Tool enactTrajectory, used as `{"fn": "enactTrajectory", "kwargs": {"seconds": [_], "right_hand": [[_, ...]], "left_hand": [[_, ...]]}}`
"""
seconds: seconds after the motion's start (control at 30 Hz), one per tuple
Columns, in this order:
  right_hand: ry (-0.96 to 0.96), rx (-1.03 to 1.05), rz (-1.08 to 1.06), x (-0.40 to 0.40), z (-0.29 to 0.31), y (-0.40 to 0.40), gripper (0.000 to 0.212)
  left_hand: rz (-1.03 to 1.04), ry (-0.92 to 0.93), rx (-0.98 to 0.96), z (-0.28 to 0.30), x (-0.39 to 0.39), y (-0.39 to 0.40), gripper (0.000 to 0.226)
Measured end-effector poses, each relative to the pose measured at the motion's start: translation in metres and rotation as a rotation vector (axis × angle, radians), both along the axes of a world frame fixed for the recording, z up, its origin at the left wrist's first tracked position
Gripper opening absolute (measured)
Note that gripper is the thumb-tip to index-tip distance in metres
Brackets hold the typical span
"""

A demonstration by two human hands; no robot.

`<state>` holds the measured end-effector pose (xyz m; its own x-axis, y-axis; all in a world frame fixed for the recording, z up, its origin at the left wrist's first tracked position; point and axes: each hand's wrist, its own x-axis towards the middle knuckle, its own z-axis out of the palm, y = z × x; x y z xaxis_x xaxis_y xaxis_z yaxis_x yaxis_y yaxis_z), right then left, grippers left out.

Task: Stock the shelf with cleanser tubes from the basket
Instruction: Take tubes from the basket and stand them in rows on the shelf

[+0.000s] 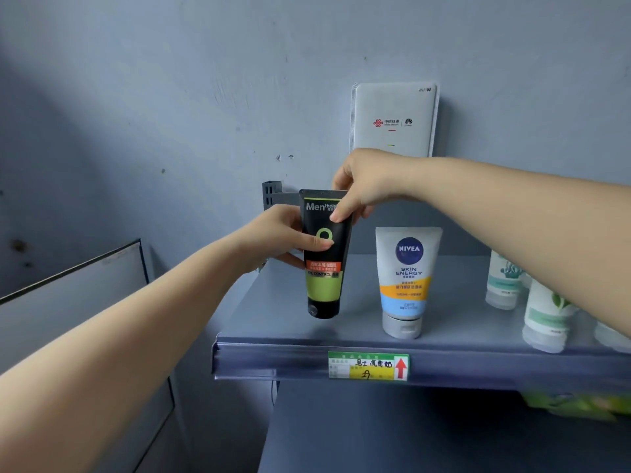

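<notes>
Both hands holding the black tube [323, 268], cap down, at the left end of the shelf [273, 315]. Left hand [280, 238] wrapped round its middle. Right hand [362, 186] pinching its top. Just right of it, a white tube [406, 278] standing on its cap. More pale tubes [543, 315] far right.

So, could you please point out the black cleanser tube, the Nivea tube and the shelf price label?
black cleanser tube [323, 288]: head view, green band.
Nivea tube [408, 250]: head view, blue logo.
shelf price label [368, 366]: head view, centre.
</notes>
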<state>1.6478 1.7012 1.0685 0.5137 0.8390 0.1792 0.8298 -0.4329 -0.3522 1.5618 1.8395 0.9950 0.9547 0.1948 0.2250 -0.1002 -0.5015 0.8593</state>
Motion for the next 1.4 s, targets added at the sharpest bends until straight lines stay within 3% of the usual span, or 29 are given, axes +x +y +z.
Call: {"fn": "enactTrajectory", "kwargs": {"seconds": [0.67,0.83,0.93,1.03,1.17,1.27,1.4], "right_hand": [[0.052,-0.102,0.087,-0.010,-0.010,-0.003,0.025],[-0.127,0.062,0.095,-0.011,-0.006,-0.012,0.018],[-0.337,0.234,0.054,-0.016,0.000,-0.027,0.021],[-0.586,0.296,-0.004,-0.022,0.003,-0.049,0.019],[-0.942,0.156,-0.081,-0.026,-0.001,-0.090,0.023],[-1.022,0.103,-0.101,-0.026,-0.004,-0.125,0.026],[-1.002,0.065,-0.176,-0.019,-0.006,-0.180,0.028]], "left_hand": [[-0.042,0.041,-0.029,-0.020,-0.011,-0.003,0.023],[0.036,-0.088,0.035,-0.009,-0.020,-0.005,0.052],[0.214,-0.306,0.050,0.007,-0.026,-0.010,0.040],[0.328,-0.484,0.233,0.020,-0.033,-0.023,0.039],[0.471,-0.545,0.711,0.025,-0.035,-0.056,0.047],[0.515,-0.531,0.968,0.023,-0.025,-0.089,0.055],[0.496,-0.520,1.149,0.021,-0.005,-0.144,0.047]]}}
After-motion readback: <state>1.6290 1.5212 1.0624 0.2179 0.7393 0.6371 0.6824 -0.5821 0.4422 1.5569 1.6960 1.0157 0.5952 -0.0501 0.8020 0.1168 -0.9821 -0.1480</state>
